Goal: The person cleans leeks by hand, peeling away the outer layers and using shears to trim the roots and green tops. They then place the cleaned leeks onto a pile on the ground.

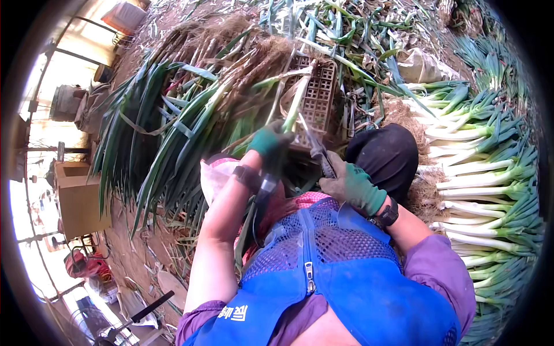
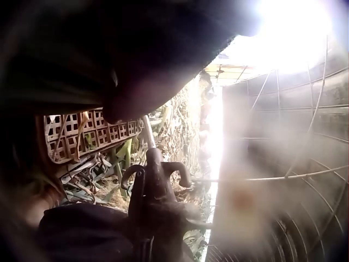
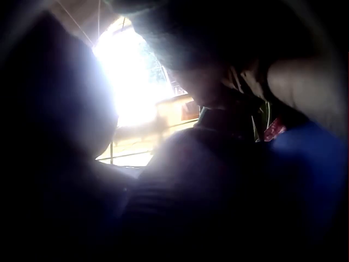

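Observation:
In the head view my left hand (image 1: 272, 141), in a green glove and slightly blurred, grips a long green onion (image 1: 296, 105). Its pale stem points up and away, over a brown plastic crate (image 1: 317, 95). My gloved right hand (image 1: 353, 183) holds an air blow gun (image 1: 323, 160), fingers wrapped round its dark handle. The gun's thin metal nozzle points toward the onion's stem. In the left wrist view the blow gun (image 2: 155, 177) shows its nozzle and hooked parts beside the crate (image 2: 90, 134). The right wrist view is mostly dark, with the hand's grip hidden.
A heap of untrimmed green onions (image 1: 190, 109) with brown roots lies at the left. Pale-stemmed onions (image 1: 479, 184) lie in a long row at the right. Loose leaves (image 1: 352, 29) litter the ground beyond the crate. A cardboard box (image 1: 83, 199) stands far left.

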`<state>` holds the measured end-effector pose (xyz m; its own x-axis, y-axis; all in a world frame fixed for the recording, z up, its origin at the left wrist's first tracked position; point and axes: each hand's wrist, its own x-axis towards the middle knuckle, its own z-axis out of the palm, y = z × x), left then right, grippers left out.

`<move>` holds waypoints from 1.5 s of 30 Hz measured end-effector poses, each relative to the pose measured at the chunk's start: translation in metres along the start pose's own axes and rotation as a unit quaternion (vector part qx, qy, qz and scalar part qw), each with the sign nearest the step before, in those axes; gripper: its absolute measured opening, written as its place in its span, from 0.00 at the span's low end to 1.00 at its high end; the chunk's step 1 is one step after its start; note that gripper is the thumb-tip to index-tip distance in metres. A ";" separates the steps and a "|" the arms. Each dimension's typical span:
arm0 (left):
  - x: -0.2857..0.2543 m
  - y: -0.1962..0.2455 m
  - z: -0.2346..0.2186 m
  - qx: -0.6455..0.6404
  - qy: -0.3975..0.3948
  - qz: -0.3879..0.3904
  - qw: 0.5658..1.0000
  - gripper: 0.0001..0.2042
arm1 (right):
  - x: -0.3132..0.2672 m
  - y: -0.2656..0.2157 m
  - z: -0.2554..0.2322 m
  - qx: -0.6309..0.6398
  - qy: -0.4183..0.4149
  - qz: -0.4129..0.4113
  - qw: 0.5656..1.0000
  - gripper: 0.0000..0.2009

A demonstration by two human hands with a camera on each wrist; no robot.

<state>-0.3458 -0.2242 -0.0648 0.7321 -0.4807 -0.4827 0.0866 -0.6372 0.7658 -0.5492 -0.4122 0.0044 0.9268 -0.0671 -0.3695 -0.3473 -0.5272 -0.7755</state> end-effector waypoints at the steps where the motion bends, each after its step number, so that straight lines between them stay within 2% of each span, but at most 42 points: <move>1: -0.010 0.013 -0.002 0.031 0.002 0.003 1.000 0.24 | -0.001 -0.007 -0.004 0.008 -0.014 0.011 1.000 0.34; 3: -0.017 0.027 0.001 0.103 0.015 0.013 0.994 0.22 | 0.001 -0.017 -0.013 0.022 -0.038 0.034 0.998 0.34; 5: -0.020 0.032 0.006 0.187 0.041 0.024 0.981 0.21 | 0.019 0.006 -0.002 -0.003 0.002 0.031 1.000 0.32; 6: -0.025 0.034 0.010 0.179 0.051 0.035 0.982 0.20 | 0.043 0.013 -0.004 0.005 0.014 0.038 0.999 0.33; 9: -0.014 0.011 0.021 0.246 0.053 0.033 0.967 0.18 | 0.097 0.018 -0.012 0.029 0.050 0.060 0.996 0.33; 10: -0.020 0.017 0.021 0.280 0.052 0.020 0.958 0.17 | 0.112 0.020 -0.013 0.038 0.062 0.068 0.995 0.33; 13: -0.034 0.017 0.019 0.270 0.057 0.039 0.960 0.17 | 0.146 0.033 -0.012 0.073 0.045 0.089 0.992 0.35; 14: -0.037 0.017 0.018 0.286 0.048 0.031 0.956 0.17 | 0.146 0.038 -0.010 0.054 0.044 0.087 0.994 0.39; 17: -0.051 0.024 0.020 0.303 0.062 0.015 0.951 0.17 | 0.123 0.011 -0.016 0.004 0.004 0.056 0.998 0.43; 18: -0.056 0.022 0.020 0.302 0.061 0.036 0.951 0.17 | 0.116 0.000 -0.023 -0.004 0.018 0.056 0.998 0.43; 20: -0.061 0.025 0.024 0.322 0.056 0.032 0.945 0.16 | 0.139 0.027 -0.021 0.015 0.029 0.084 0.996 0.43; 25: -0.067 0.032 0.029 0.344 0.050 0.044 0.937 0.13 | 0.153 0.028 -0.028 0.016 0.031 0.125 0.992 0.43; 27: -0.065 0.030 0.033 0.351 0.062 0.046 0.933 0.13 | 0.154 0.024 -0.037 -0.038 0.011 0.082 0.996 0.39; 29: -0.057 0.018 0.036 0.354 0.054 0.047 0.933 0.17 | 0.156 0.025 -0.036 -0.040 0.012 0.073 0.997 0.37; 31: -0.056 0.019 0.036 0.361 0.033 0.039 0.931 0.19 | 0.160 0.028 -0.025 0.011 0.034 0.098 0.995 0.38; 33: -0.057 0.024 0.035 0.369 0.002 0.022 0.929 0.20 | 0.151 0.025 -0.019 -0.022 0.019 0.082 0.996 0.36; 36: -0.064 0.064 -0.006 0.365 -0.121 0.023 0.923 0.20 | 0.135 0.019 -0.010 -0.026 -0.002 0.078 0.997 0.34; 37: -0.057 0.069 -0.024 0.342 -0.151 -0.023 0.927 0.21 | 0.131 0.021 -0.009 -0.018 -0.007 0.082 0.996 0.34; 40: -0.035 0.077 -0.072 0.360 0.019 -0.011 0.933 0.21 | 0.116 0.015 -0.008 -0.025 -0.023 0.083 0.996 0.35; 42: -0.012 0.069 -0.109 0.373 0.125 -0.009 0.919 0.23 | 0.108 0.011 -0.009 -0.032 -0.029 0.080 0.996 0.35; 43: 0.003 0.054 -0.127 0.388 0.162 -0.002 0.907 0.25 | 0.110 0.011 -0.008 -0.046 -0.025 0.086 0.995 0.36; 45: 0.057 -0.007 -0.162 0.454 0.229 -0.038 0.860 0.30 | 0.114 0.013 -0.003 -0.074 -0.015 0.101 0.992 0.37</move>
<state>-0.1948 -0.1494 -0.0293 0.9554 -0.2603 -0.1392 -0.2640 -0.9645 -0.0079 -0.4478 -0.4293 -0.0455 0.8351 -0.1597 -0.5265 -0.4988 -0.6237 -0.6019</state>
